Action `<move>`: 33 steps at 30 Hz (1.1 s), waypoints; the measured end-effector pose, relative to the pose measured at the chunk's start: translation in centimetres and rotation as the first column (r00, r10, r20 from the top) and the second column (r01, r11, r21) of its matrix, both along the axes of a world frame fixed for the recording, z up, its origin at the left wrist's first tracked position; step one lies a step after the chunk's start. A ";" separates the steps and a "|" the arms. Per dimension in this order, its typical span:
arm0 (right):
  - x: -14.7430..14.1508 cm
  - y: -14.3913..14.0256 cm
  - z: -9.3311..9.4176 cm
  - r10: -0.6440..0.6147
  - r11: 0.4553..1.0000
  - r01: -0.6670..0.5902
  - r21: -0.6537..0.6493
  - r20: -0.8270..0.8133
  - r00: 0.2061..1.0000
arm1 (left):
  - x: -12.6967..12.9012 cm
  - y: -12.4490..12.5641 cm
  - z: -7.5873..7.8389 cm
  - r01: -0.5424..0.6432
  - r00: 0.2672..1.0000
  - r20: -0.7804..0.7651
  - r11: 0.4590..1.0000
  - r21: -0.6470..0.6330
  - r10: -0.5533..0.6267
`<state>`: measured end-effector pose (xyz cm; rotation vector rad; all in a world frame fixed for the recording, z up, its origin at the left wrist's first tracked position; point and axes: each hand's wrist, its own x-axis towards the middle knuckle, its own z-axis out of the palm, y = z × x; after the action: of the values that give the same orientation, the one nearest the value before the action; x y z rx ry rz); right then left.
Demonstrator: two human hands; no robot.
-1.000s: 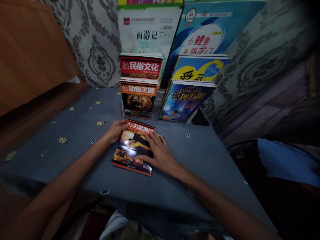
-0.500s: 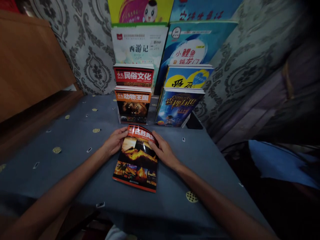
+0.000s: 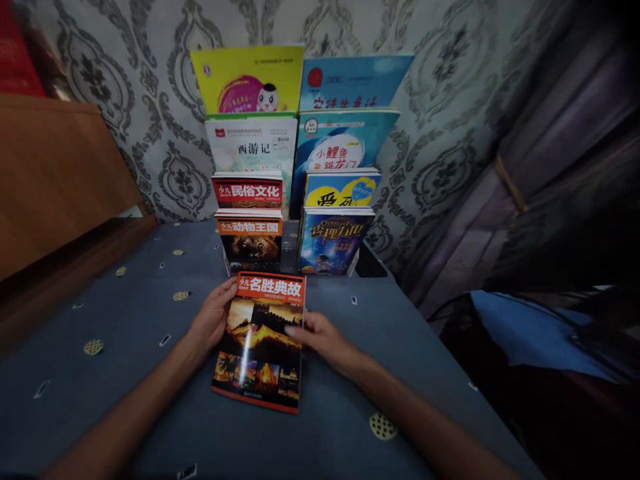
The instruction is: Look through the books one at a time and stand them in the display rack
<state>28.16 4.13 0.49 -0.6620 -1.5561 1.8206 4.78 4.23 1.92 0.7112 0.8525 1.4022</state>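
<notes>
Between my hands is a paperback book (image 3: 265, 340) with a red-orange title band and pictures of a fortress wall on its cover. My left hand (image 3: 215, 313) grips its upper left edge, the thumb near the corner. On the right edge, my right hand (image 3: 323, 337) pinches it at mid-height, thumb on the cover and fingers behind. Just beyond stands a tiered rack of books, with an orange lion-covered book (image 3: 251, 247) at the front left and a dark blue book (image 3: 333, 243) at the front right.
Behind these rise a red book (image 3: 249, 192), a yellow-and-blue book (image 3: 343, 189), a white book (image 3: 255, 147) and taller ones. A black flat object (image 3: 371, 263) lies right of the rack. The blue patterned tablecloth (image 3: 150, 373) ends at the right near a curtain (image 3: 480, 220).
My view has tilted up, showing the tops of the rear books. My right hand has slid from the book's upper right corner down its right edge; the cover now faces me more squarely.
</notes>
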 end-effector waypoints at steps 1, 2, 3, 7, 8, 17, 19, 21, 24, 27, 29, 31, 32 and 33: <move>0.2 -0.1 0.1 0.086 0.996 -0.086 -0.020 0.028 0.996 | 0.0 0.0 0.2 -0.022 1.000 0.002 1.000 0.009 0.022; 0.4 -0.1 0.1 0.161 0.986 -0.159 -0.046 0.054 0.985 | 0.1 -0.1 0.5 -0.048 0.999 0.005 0.999 0.015 0.048; 0.5 -0.2 0.0 0.221 0.974 -0.216 -0.072 0.074 0.972 | 0.1 -0.2 0.7 -0.075 0.997 0.007 0.997 0.018 0.075; 0.5 -0.5 -0.4 0.320 0.942 -0.310 -0.131 0.058 0.946 | 0.5 -0.6 1.5 -0.178 0.984 0.000 0.984 -0.019 0.179; 0.5 -0.5 -0.4 0.321 0.941 -0.315 -0.122 0.037 0.946 | 0.6 -0.7 1.6 -0.196 0.981 -0.010 0.980 -0.032 0.195; 1.1 0.3 0.9 -0.094 0.954 0.074 0.290 0.054 0.994 | 1.7 -1.9 1.3 -0.111 0.974 -0.185 0.989 0.096 0.128; 1.3 0.1 1.4 -0.222 0.879 0.183 0.440 0.037 0.974 | 1.4 -2.0 0.7 -0.071 0.956 -0.269 0.982 0.175 0.117; 1.4 -0.2 1.8 -0.329 0.794 0.254 0.552 0.039 0.943 | 0.9 -2.2 0.0 -0.065 0.934 -0.326 0.967 0.246 0.146; 1.5 -0.8 1.9 -0.424 0.711 0.275 0.647 0.083 0.902 | 0.6 -2.3 -0.9 -0.110 0.920 -0.333 0.950 0.292 0.209; 1.4 -1.3 1.6 -0.446 0.669 0.269 0.693 0.084 0.891 | 0.7 -2.3 -1.6 -0.136 0.905 -0.355 0.950 0.282 0.235; 1.2 -1.5 1.4 -0.443 0.662 0.270 0.699 0.075 0.894 | 0.9 -2.2 -1.9 -0.155 0.894 -0.373 0.953 0.259 0.247; 1.1 -1.6 1.2 -0.438 0.660 0.267 0.703 0.071 0.896 | 1.0 -2.2 -2.1 -0.168 0.887 -0.387 0.957 0.237 0.251; 1.1 -1.6 1.1 -0.438 0.657 0.267 0.706 0.069 0.896 | 1.1 -2.1 -2.2 -0.164 0.885 -0.395 0.959 0.232 0.247; 1.1 -1.7 1.0 -0.439 0.651 0.267 0.710 0.066 0.896 | 1.1 -2.1 -2.2 -0.154 0.884 -0.403 0.960 0.232 0.239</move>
<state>29.27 2.44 1.45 -0.7545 -1.9239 0.7758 5.92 2.10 -0.33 1.1378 1.1669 1.5521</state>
